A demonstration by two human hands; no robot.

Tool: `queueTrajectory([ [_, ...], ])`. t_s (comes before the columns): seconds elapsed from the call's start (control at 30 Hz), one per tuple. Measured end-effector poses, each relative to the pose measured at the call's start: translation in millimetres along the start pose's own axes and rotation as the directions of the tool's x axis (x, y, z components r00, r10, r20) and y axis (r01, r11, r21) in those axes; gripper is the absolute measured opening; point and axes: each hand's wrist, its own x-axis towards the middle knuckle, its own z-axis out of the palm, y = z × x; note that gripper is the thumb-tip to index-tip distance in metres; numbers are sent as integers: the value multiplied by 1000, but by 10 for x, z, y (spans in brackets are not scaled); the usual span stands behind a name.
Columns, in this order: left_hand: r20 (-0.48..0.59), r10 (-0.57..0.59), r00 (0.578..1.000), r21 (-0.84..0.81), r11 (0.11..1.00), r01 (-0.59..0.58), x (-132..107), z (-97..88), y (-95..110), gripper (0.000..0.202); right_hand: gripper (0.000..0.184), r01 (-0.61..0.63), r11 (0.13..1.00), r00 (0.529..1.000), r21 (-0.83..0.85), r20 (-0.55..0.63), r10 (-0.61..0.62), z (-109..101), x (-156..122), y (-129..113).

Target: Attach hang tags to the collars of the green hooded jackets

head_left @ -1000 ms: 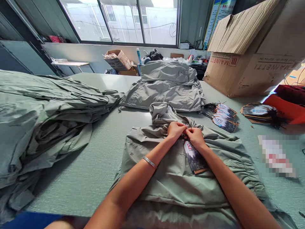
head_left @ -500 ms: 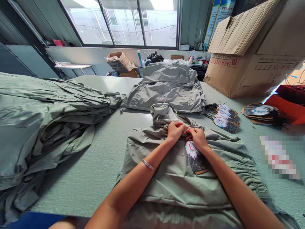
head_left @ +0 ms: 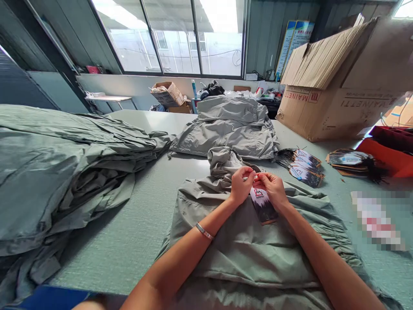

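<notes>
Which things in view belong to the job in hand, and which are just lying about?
Part of the job, it seems:
left hand and right hand, close together
printed tag just below them
spread garment beneath
likely also fanned tags, tag stack, left garment pile, far garments

Lying about, apparently:
large cardboard box
small cardboard box
orange item

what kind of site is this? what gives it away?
Probably a clothing workshop, perhaps a finishing or packing area. Signs: a heap of grey-green clothes at left, a printed tag over the garment in front, and a large cardboard box farther back on the table.
</notes>
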Motion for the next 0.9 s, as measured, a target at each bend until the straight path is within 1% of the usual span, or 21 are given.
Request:
queueTrajectory([
  [0.1,-45,-2,999,68,998,5,-12,-29,56,6,31,-30,997,1000,70,4,30,106,19,8],
  [0.17,-89,-58,994,66,996,64,-24,-57,42,6,25,-61,997,998,46,36,59,167,20,45],
  [0.23,-126,-166,978,9,986,168,-52,-86,-8,7,26,-76,997,996,9,43,76,209,11,106],
  [0.3,-163,-270,949,-78,962,260,-96,-111,-69,7,32,-56,998,998,8,-1,56,226,-3,171],
  [0.33,-182,-299,937,-111,953,283,-119,-119,-94,7,35,-41,999,999,22,-30,42,227,-11,199],
  [0.4,-209,-316,926,-144,946,290,-154,-128,-123,6,38,-24,999,998,48,-65,27,217,-26,233],
  [0.5,-176,-354,918,-184,928,323,-161,-125,-116,12,37,-42,998,997,44,-65,45,202,-43,240],
  [0.57,-154,-397,905,-215,907,362,-145,-122,-98,17,36,-65,997,996,31,-63,67,204,-48,231],
  [0.63,-150,-414,898,-226,898,376,-128,-123,-90,18,36,-91,996,993,20,-69,92,213,-46,222],
  [0.77,-118,-390,913,-248,902,354,-122,-126,-115,17,40,-114,993,991,9,-76,114,235,-44,201],
  [0.83,-87,-369,925,-262,905,336,-130,-127,-141,19,41,-100,995,992,6,-78,100,242,-52,189],
  [0.9,-79,-334,939,-259,917,304,-139,-130,-163,20,42,-75,997,994,2,-75,75,248,-64,181],
])
